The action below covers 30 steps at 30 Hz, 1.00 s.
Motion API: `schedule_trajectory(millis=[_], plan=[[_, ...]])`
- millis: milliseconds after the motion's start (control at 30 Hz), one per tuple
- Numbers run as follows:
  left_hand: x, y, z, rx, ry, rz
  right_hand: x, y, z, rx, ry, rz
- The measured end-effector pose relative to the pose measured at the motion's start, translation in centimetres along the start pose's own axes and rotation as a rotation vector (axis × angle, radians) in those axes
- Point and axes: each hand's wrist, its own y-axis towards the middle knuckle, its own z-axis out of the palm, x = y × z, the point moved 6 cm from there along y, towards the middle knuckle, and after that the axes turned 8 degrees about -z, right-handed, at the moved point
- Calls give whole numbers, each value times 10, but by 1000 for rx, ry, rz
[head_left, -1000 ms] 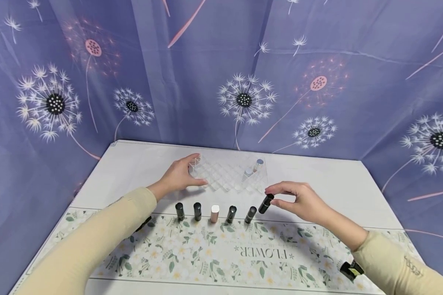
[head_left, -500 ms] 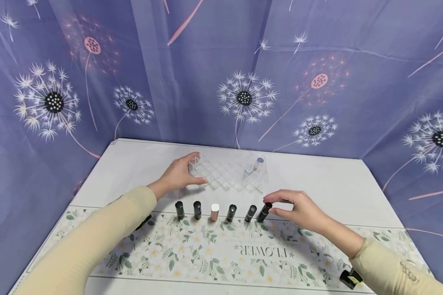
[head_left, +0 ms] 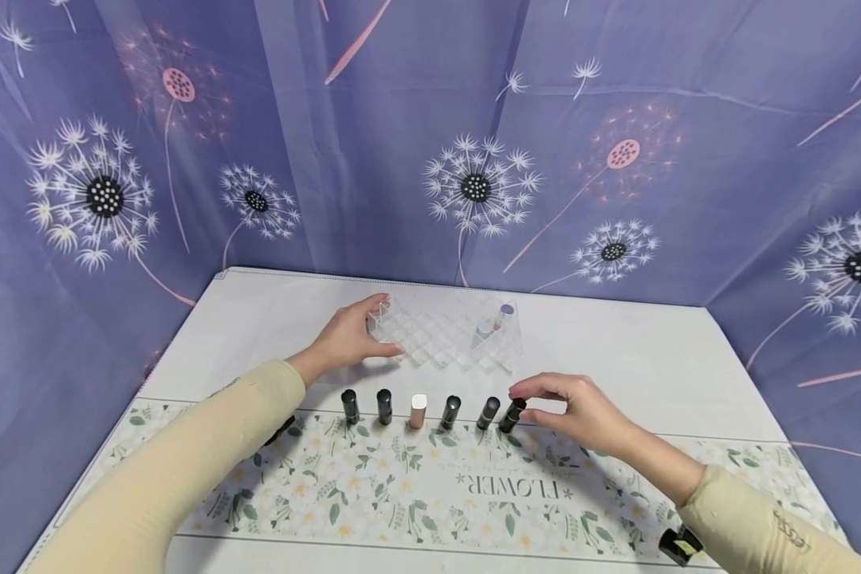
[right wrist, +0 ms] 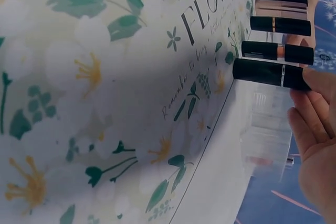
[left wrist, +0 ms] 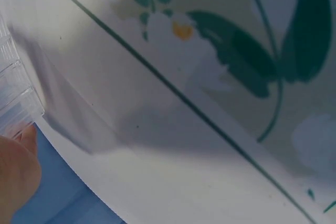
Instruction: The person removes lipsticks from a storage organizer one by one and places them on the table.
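My right hand [head_left: 577,406] pinches the cap end of a black lipstick [head_left: 513,416] between thumb and fingers. That tube stands upright at the right end of a row, its base on the mat's edge. Beside it stand several more lipsticks: black ones [head_left: 488,413] and one pinkish with a white top [head_left: 418,411]. Behind the row, my left hand [head_left: 344,339] grips the left end of a clear lipstick organizer [head_left: 438,343], thumb in front and fingers at the back. Two silver-topped lipsticks [head_left: 504,316] sit in slots at the organizer's right end.
A floral mat [head_left: 373,486] printed with "FLOWER" runs across the white table [head_left: 617,343]. Purple dandelion curtains [head_left: 373,159] enclose the back and sides. A small black object [head_left: 680,545] lies or hangs by the right sleeve.
My right hand has lowered the black lipstick from above the table to the end of the row, where it now stands. The left hand has stayed on the organizer.
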Motion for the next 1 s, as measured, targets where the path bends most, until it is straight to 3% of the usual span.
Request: schedule_trajectory(millis=[200,1000], plan=[[0,1,0,0,-2,1,1,0,2,-6,86,-13],[-3,-3,-1,23,-27,-21,2,-1,3,-17,82,-27]])
